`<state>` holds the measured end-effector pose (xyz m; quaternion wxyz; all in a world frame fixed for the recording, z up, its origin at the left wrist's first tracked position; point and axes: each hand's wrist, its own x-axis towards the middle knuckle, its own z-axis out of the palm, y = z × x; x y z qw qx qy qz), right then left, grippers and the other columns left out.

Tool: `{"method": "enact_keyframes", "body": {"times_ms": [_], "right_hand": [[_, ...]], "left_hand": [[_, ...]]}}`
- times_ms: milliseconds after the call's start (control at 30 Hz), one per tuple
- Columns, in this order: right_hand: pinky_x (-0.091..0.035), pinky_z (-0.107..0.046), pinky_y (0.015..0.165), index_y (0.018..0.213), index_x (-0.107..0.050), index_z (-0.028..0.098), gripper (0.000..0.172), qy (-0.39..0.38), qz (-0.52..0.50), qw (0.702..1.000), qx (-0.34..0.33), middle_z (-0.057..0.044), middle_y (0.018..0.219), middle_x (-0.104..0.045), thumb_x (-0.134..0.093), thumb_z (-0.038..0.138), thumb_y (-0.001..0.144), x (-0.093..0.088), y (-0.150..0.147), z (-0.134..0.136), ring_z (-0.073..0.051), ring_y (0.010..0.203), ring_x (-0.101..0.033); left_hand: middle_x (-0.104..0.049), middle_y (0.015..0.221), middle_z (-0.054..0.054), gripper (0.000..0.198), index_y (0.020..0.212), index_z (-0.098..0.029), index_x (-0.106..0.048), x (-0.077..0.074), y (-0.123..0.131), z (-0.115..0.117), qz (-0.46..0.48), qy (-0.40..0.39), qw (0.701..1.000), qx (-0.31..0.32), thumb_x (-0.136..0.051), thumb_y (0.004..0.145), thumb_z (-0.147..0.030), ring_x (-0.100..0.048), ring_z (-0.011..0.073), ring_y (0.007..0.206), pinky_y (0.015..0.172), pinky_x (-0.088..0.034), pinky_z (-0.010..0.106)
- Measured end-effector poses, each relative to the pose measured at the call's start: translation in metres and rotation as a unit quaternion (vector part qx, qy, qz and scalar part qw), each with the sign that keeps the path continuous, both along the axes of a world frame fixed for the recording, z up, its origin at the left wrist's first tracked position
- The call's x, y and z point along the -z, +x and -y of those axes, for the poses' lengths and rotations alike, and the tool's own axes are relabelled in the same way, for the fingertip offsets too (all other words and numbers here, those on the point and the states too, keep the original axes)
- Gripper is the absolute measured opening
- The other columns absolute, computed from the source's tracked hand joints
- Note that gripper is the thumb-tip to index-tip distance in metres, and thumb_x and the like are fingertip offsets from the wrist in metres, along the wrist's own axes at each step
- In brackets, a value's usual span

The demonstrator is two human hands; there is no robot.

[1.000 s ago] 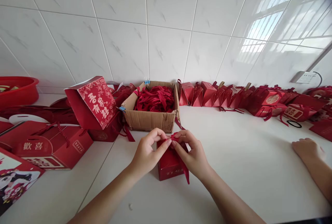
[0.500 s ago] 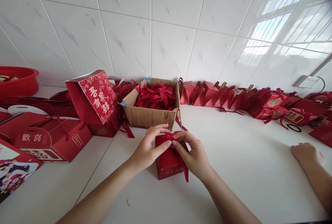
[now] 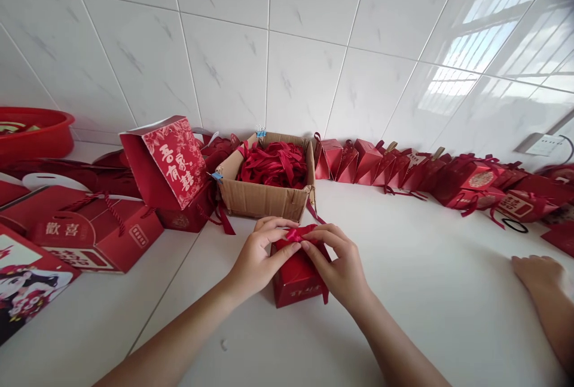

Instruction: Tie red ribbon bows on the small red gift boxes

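A small red gift box (image 3: pixel 296 285) stands on the white table in front of me. On its top lies a glossy red ribbon (image 3: pixel 299 234) formed into a bow, with one tail hanging down the box's right side. My left hand (image 3: pixel 264 250) pinches the bow's left part between thumb and fingers. From the other side my right hand (image 3: pixel 336 254) pinches its right part, the two thumb tips nearly touching. The fingers partly cover the bow. Just behind is a cardboard box (image 3: pixel 264 198) heaped with loose red ribbons (image 3: pixel 273 164).
Red gift boxes (image 3: pixel 96 228) crowd the left side, near a red plastic basin (image 3: pixel 36 136). A row of smaller red boxes (image 3: pixel 368 161) lines the tiled wall. Another person's hand (image 3: pixel 540 276) rests on the table at right, near a black ring (image 3: pixel 515 225).
The bow's loops show more fully on the box top, both hands still pinching it. The whole view has shifted slightly, moving the scene a little to the right.
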<state>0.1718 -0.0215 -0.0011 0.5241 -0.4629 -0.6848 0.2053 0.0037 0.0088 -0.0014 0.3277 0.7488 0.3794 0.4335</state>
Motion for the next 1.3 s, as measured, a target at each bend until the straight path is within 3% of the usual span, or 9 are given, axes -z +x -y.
{"method": "enact_keyframes", "body": {"times_ms": [267, 433, 600, 833, 900, 1033, 1200, 1300], "right_hand": [[-0.045, -0.043, 0.092, 0.091, -0.072, 0.023, 0.014, -0.004, 0.069, 0.998, -0.005, -0.008, 0.107, -0.060, -0.067, 0.030, 0.080, -0.001, 0.003, 0.004, -0.023, 0.104, -0.053], [-0.044, -0.046, 0.091, 0.081, -0.073, 0.026, 0.011, -0.057, 0.026, 0.998, 0.015, -0.007, 0.112, -0.059, -0.063, 0.031, 0.082, 0.000, 0.002, 0.004, -0.026, 0.108, -0.051], [-0.042, -0.046, 0.095, 0.078, -0.070, 0.024, 0.016, -0.142, -0.022, 0.989, -0.036, -0.006, 0.126, -0.051, -0.060, 0.036, 0.083, -0.002, 0.003, 0.003, -0.027, 0.117, -0.046], [-0.026, -0.052, 0.106, 0.077, -0.067, 0.024, 0.024, -0.134, 0.118, 0.975, -0.129, -0.002, 0.136, -0.047, -0.049, 0.030, 0.091, -0.016, 0.018, 0.001, -0.026, 0.133, -0.030], [-0.028, -0.049, 0.107, 0.079, -0.068, 0.023, 0.024, -0.152, 0.075, 0.972, -0.164, -0.002, 0.141, -0.042, -0.050, 0.031, 0.090, -0.017, 0.018, 0.001, -0.027, 0.134, -0.030], [-0.046, -0.038, 0.094, 0.081, -0.070, 0.021, 0.028, -0.232, -0.132, 0.941, -0.210, -0.004, 0.145, -0.038, -0.051, 0.039, 0.090, -0.011, 0.011, -0.001, -0.027, 0.125, -0.046], [-0.044, -0.037, 0.097, 0.079, -0.072, 0.021, 0.027, -0.217, -0.209, 0.942, -0.149, -0.006, 0.141, -0.042, -0.057, 0.042, 0.086, 0.003, 0.005, -0.007, -0.027, 0.132, -0.037], [-0.045, -0.040, 0.096, 0.080, -0.073, 0.021, 0.028, -0.195, -0.228, 0.949, -0.099, -0.009, 0.134, -0.049, -0.058, 0.044, 0.085, 0.007, 0.006, -0.011, -0.028, 0.129, -0.041]], "left_hand": [[-0.064, 0.107, 0.005, 0.013, 0.085, -0.022, -0.068, -0.001, 0.000, 0.000, -0.023, 0.083, 0.996, -0.037, -0.059, 0.084, -0.031, -0.048, 0.0222, 0.111, 0.097, -0.040, 0.039], [-0.066, 0.105, 0.004, 0.012, 0.081, -0.023, -0.068, -0.003, -0.002, 0.000, -0.088, 0.170, 0.978, -0.078, -0.060, 0.084, -0.031, -0.045, 0.0256, 0.111, 0.097, -0.036, 0.044], [-0.067, 0.102, 0.003, 0.011, 0.078, -0.025, -0.069, -0.003, -0.003, 0.000, -0.117, 0.218, 0.963, -0.110, -0.061, 0.083, -0.032, -0.047, 0.0255, 0.107, 0.094, -0.035, 0.044], [-0.065, 0.103, 0.003, 0.017, 0.072, -0.025, -0.071, -0.004, 0.002, 0.002, -0.123, 0.213, 0.965, -0.087, -0.060, 0.084, -0.031, -0.045, 0.0255, 0.107, 0.094, -0.035, 0.044], [-0.064, 0.104, 0.004, 0.017, 0.074, -0.024, -0.071, -0.004, 0.002, 0.001, -0.112, 0.204, 0.970, -0.075, -0.059, 0.085, -0.030, -0.046, 0.0246, 0.107, 0.094, -0.037, 0.043], [-0.063, 0.100, 0.005, 0.016, 0.081, -0.025, -0.072, -0.003, 0.002, -0.008, -0.065, 0.198, 0.976, -0.060, -0.058, 0.086, -0.031, -0.047, 0.0225, 0.105, 0.094, -0.040, 0.040], [-0.063, 0.098, 0.004, 0.014, 0.081, -0.026, -0.072, -0.005, 0.009, -0.032, -0.059, 0.179, 0.982, -0.011, -0.062, 0.083, -0.035, -0.049, 0.0220, 0.102, 0.094, -0.040, 0.039], [-0.062, 0.093, 0.004, 0.017, 0.087, -0.024, -0.067, -0.010, 0.016, -0.040, -0.054, 0.150, 0.986, -0.042, -0.068, 0.077, -0.037, -0.051, 0.0219, 0.097, 0.090, -0.043, 0.038]]}}
